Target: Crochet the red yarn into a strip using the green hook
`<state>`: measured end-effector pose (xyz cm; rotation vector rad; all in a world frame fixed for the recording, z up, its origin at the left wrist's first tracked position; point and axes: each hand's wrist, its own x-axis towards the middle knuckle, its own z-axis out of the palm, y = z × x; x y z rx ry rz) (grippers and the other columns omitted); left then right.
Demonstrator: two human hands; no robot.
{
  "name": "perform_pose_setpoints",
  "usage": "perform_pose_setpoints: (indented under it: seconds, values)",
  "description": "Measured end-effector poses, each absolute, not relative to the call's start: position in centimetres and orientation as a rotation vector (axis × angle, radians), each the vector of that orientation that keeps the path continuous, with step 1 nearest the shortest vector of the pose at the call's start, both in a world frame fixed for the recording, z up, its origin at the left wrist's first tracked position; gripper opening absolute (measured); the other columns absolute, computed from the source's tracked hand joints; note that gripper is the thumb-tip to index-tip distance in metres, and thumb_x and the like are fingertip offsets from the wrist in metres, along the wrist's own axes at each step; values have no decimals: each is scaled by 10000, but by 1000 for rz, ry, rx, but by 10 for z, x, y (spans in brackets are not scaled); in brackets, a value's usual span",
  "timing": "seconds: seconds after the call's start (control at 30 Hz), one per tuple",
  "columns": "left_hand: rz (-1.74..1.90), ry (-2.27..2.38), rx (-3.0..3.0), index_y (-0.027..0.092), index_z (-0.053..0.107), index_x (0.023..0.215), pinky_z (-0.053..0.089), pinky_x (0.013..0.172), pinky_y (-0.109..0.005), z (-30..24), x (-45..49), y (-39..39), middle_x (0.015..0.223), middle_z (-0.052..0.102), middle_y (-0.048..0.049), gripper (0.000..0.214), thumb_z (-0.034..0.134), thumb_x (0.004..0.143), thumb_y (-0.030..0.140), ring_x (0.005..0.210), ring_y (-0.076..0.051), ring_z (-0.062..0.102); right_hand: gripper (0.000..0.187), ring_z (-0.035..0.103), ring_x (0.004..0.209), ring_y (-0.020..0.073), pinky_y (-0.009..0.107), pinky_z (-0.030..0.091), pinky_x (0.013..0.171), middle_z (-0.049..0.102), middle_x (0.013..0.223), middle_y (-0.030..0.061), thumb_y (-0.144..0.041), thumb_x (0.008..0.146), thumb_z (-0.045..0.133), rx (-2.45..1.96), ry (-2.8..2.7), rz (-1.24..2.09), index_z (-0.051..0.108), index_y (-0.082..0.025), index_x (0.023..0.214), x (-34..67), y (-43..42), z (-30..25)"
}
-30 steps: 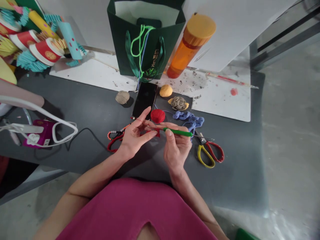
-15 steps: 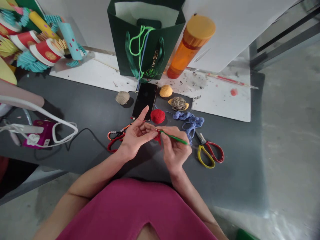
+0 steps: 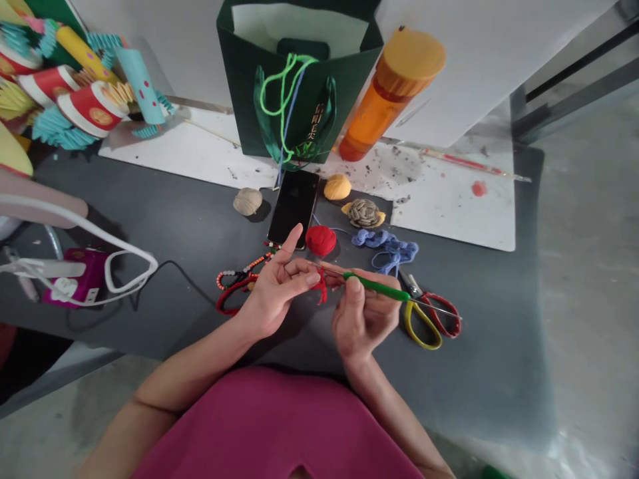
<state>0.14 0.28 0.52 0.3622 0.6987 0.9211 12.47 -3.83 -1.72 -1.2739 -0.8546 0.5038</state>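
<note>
Green-handled crochet hook (image 3: 377, 287), gripped in the right hand (image 3: 367, 318), is now drawn back rightward, more metal bared; red crochet piece (image 3: 322, 287), mid-frame, is pinched by the left hand (image 3: 273, 293). Stitching is probably being advanced.

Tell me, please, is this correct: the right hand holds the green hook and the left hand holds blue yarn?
The colour is wrong: the left hand holds red yarn, as the head view shows. The right hand does hold the green hook.
</note>
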Motion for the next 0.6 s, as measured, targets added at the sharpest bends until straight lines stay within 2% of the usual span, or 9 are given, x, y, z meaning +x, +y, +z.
perform_pose_setpoints:
  seconds: [0.23, 0.33, 0.43, 0.6]
  values:
    - [928, 724, 371, 254, 501, 1616, 474, 740, -230, 2, 0, 6, 783, 714, 70, 945, 932, 775, 218, 728, -81, 622, 43, 726, 563, 177, 334, 573, 514, 758, 817, -17, -339, 1031, 658, -1275, -875, 529, 668, -303, 1052, 128, -37, -15]
    - [912, 712, 380, 259, 555, 1577, 475, 740, -235, 1, 0, 7, 818, 724, 57, 878, 924, 780, 225, 737, -85, 621, 90, 695, 531, 168, 330, 552, 497, 744, 800, -25, -378, 1028, 661, -1319, -860, 548, 662, -292, 1001, 130, -34, -9]
    - [902, 711, 397, 280, 635, 1509, 479, 748, -234, 0, -1, 8, 830, 719, 54, 792, 930, 774, 244, 737, -80, 610, 152, 641, 468, 151, 307, 513, 472, 730, 695, -43, -408, 1000, 701, -1279, -772, 625, 668, -274, 935, 130, -29, -3]
    - [898, 707, 426, 282, 699, 1446, 487, 755, -234, 0, 2, 7, 838, 712, 37, 714, 933, 772, 264, 757, -87, 616, 176, 734, 553, 171, 308, 588, 555, 774, 673, -46, -447, 965, 726, -1205, -624, 856, 689, -283, 911, 128, -26, -5]
